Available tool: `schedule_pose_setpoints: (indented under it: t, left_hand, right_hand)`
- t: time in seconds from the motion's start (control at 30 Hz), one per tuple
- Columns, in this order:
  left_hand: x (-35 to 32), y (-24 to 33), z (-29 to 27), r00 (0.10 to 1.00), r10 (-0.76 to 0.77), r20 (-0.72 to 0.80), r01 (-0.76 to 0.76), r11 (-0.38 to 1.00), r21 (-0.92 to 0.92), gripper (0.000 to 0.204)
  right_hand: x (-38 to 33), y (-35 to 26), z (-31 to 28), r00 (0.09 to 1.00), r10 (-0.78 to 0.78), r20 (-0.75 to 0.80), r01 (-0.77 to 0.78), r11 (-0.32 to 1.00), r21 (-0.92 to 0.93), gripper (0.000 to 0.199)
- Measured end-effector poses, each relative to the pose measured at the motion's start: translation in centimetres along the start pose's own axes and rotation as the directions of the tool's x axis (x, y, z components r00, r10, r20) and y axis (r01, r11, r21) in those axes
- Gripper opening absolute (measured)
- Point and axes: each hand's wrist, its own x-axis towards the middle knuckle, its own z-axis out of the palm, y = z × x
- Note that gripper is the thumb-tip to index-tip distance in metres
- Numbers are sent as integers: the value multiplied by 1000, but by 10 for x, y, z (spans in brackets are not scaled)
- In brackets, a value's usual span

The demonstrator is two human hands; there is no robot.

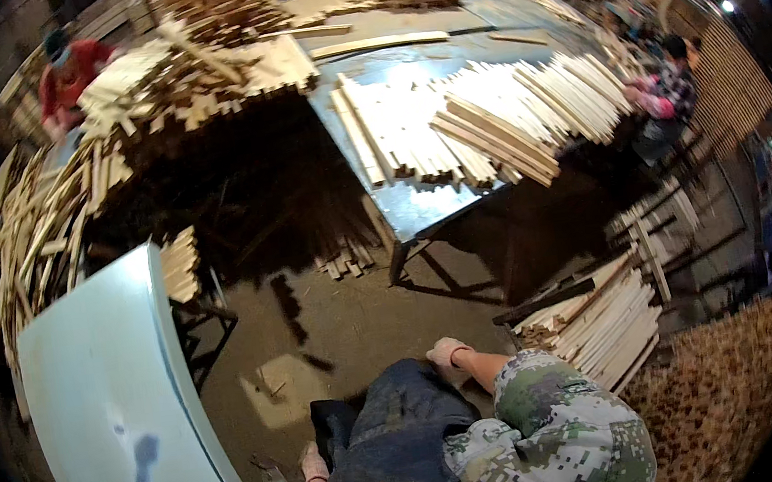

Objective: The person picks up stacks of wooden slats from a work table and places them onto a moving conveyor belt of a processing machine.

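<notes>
My right hand (445, 351), in a pale glove, hangs over the floor in front of my dark apron (395, 433). Its fingers look curled in, and no held thing shows. At the apron's left side is my left hand (313, 464), low and near the pale blue metal-topped table (94, 373); its fingers are too small and blurred to read. Ahead, light wooden strips (477, 119) lie side by side in a wide layer on a shiny metal table (416, 213). A few strips rest crosswise on top of that layer.
More wooden strips (600, 335) are stacked low at my right, beside a broad brown-speckled surface (732, 391). Loose strips (42, 225) heap up at the far left. A person in red (72, 77) and another in a checked shirt (675, 85) stand by the wood.
</notes>
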Motion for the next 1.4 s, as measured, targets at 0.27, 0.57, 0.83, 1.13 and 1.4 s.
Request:
schedule_pose_setpoints:
  t: [0.27,0.57,0.83,1.13,1.4]
  left_hand:
    - [143,47,23,988,-47,147,24,987,157,43]
    - [240,178,51,943,34,331,-172,902,396,44]
    - [200,412,102,951,60,303,-191,884,426,48]
    - [51,580,287,719,-66,692,-168,949,266,35]
    - [-40,609,519,349,6,937,-723,637,266,34]
  right_hand:
    - [52,74,96,994,62,94,-72,992,106,33]
    - [40,78,-6,985,79,-150,-64,992,105,46]
    - [63,102,-96,934,305,-188,-125,770,625,64]
    - [72,274,-251,697,504,-510,-46,741,670,43]
    - [96,453,-471,296,674,-676,55,695,717,61]
